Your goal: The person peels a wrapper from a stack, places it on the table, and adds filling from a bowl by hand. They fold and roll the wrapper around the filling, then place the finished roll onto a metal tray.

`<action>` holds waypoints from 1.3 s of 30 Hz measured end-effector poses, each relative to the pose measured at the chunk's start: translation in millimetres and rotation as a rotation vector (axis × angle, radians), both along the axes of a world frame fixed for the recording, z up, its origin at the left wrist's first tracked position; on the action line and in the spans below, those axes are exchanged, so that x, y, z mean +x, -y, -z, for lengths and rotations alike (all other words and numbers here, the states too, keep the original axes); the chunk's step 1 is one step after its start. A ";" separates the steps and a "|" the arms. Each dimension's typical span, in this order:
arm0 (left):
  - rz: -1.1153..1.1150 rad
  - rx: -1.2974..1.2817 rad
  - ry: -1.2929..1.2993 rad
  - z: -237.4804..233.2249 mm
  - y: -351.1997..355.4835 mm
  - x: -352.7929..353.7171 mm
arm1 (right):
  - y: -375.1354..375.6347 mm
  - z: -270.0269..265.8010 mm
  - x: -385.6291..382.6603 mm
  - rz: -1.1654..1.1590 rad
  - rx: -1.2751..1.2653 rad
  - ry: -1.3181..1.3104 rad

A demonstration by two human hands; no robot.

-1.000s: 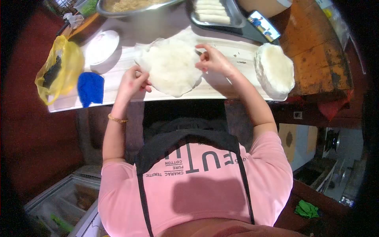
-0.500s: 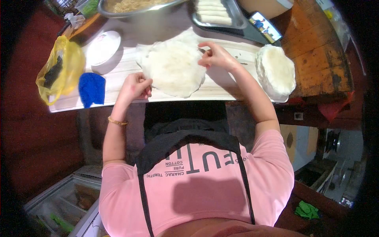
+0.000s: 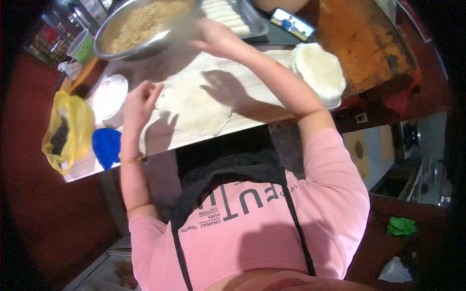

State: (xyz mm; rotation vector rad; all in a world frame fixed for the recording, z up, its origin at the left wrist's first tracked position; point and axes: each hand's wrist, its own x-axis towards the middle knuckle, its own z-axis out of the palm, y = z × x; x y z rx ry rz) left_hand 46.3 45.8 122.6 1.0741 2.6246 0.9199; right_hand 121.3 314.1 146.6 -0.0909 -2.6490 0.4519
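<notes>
A stack of thin, round, off-white wrapper sheets (image 3: 199, 109) lies on the pale board in front of me. My left hand (image 3: 141, 104) is raised at its left edge, with bent fingers slightly apart and nothing visible between them. Over the far side of the board, my right hand (image 3: 218, 40) reaches toward a metal bowl of brown shredded filling (image 3: 145, 29). Its thumb and fingers look apart, though the tips are blurred, and its shadow falls across the sheets. Beside the bowl, a metal tray (image 3: 259, 26) holds several white rolls (image 3: 225, 17).
A white bowl (image 3: 109, 97), a blue cloth (image 3: 107, 148) and a yellow plastic bag (image 3: 73, 128) sit at the left. On the right stands another stack of round sheets (image 3: 318, 70). A phone (image 3: 292, 24) with a lit screen is behind it, near the wooden table (image 3: 369, 48).
My right hand has left the sheets' right edge and moved forward and left toward the bowl. My left hand has risen from the sheets' near-left edge. The view has turned and shifted.
</notes>
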 end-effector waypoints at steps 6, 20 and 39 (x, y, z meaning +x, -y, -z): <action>0.111 0.652 -0.320 56.6 -54.4 -47.1 | 8.0 0.9 -166.2 -0.031 0.459 0.131; 0.124 0.554 -0.282 63.4 -49.3 -55.8 | -5.8 7.5 -294.0 0.023 0.264 0.289; 0.126 0.421 -0.349 66.4 -49.4 -61.4 | -14.3 -47.4 -243.5 -0.099 -0.034 0.892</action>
